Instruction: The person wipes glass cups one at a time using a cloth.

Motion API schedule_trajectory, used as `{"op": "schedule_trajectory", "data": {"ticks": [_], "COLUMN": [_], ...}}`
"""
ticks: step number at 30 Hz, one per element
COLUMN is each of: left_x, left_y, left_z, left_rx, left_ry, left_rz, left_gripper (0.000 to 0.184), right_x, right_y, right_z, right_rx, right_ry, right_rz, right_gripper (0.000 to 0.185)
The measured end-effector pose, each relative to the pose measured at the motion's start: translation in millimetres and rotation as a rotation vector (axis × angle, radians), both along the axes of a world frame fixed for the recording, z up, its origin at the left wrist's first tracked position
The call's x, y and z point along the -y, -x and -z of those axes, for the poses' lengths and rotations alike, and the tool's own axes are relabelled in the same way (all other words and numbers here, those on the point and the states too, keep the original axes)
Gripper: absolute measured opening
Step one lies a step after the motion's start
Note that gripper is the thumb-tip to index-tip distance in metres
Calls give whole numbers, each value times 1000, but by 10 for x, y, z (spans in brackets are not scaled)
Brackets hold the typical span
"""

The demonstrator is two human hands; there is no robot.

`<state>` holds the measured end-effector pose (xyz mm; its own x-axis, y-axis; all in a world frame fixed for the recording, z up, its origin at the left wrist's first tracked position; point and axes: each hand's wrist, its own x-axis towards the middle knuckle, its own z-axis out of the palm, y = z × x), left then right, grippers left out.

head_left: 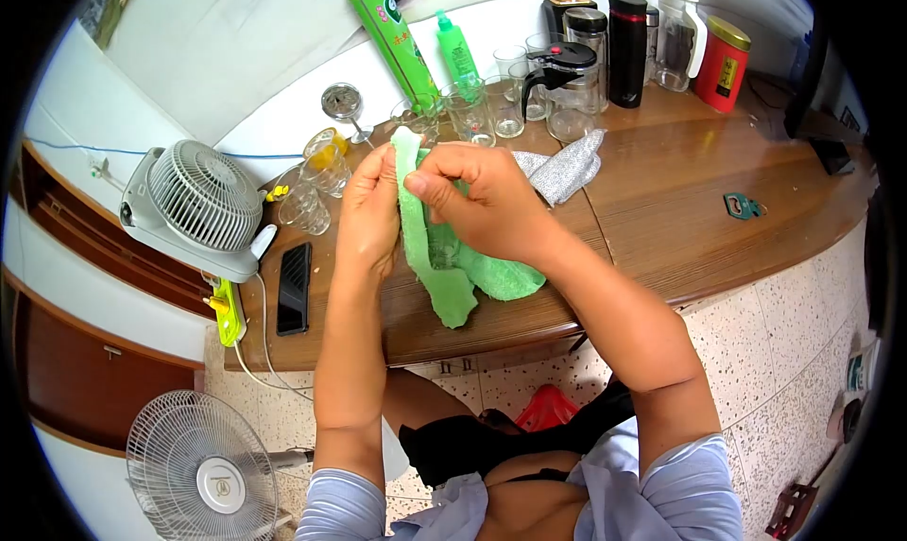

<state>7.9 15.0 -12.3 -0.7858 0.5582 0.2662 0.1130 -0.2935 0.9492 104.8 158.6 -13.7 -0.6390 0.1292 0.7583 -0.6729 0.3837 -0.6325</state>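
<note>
The wooden table (680, 210) is the landmark here: the green cloth (439, 286) hangs over its front part, left of centre, with the lower corner just short of the near edge; whether that corner touches the wood I cannot tell. Above the table, the left hand (370, 201) pinches the cloth's upper end between thumb and fingers. The right hand (482, 196) has its fingers curled in and its thumb bent against the cloth, gripping a fold; its fingertips are hidden. Both forearms cross the table's near edge. Along the table's back edge, drinking glasses (472, 116) and a black-lidded glass teapot (572, 97) crowd close beyond the hands, so there is little room that way. Toward the table's left end, a phone (294, 289) lies near the left forearm, with a strip of bare wood between. A silvery cloth (572, 171) lies near the table's middle; right of it the top is open as far as a teal object (744, 206) near the right end.
</note>
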Motion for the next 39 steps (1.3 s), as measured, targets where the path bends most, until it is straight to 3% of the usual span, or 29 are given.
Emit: {"op": "schedule_trajectory", "data": {"ticks": [7,10,13,17,19,22,23,26,31,37,39], "left_x": [123,272,305,334,308,272,248,227,144,141,131], "left_y": [162,214,156,184,241,102,26,109,25,167,199], "left_z": [20,-86,-173,-160,-125,-166,-219,-103,-107,-22,-1], "left_rx": [226,400,432,436,452,518,464,383,203,280,243], "left_ry": [-450,-586,-622,-613,-572,-409,-354,-276,-144,22,-61], "left_rz": [247,450,388,677,780,574,511,361,318,403,241], "left_gripper": [24,32,31,33,34,29,19,14,23,28,27], "right_x": [-128,-345,-340,-322,-305,-272,-262,-241,-213,-175,-222], "right_y": [-92,3,32,32,11,-6,-11,-48,-73,-99,-90], "right_z": [-144,-89,-58,-36,-58,-68,-68,-97,-91,-94,-106], "right_rx": [156,231,352,460,446,353,311,233,162,130,124], "right_ry": [386,474,601,711,643,488,427,305,211,239,254], "right_rz": [20,-52,-164,-375,-370,-324,-303,-222,-172,-201,-156], "right_gripper": [30,33,31,29,27,26,26,31,30,29,29]}}
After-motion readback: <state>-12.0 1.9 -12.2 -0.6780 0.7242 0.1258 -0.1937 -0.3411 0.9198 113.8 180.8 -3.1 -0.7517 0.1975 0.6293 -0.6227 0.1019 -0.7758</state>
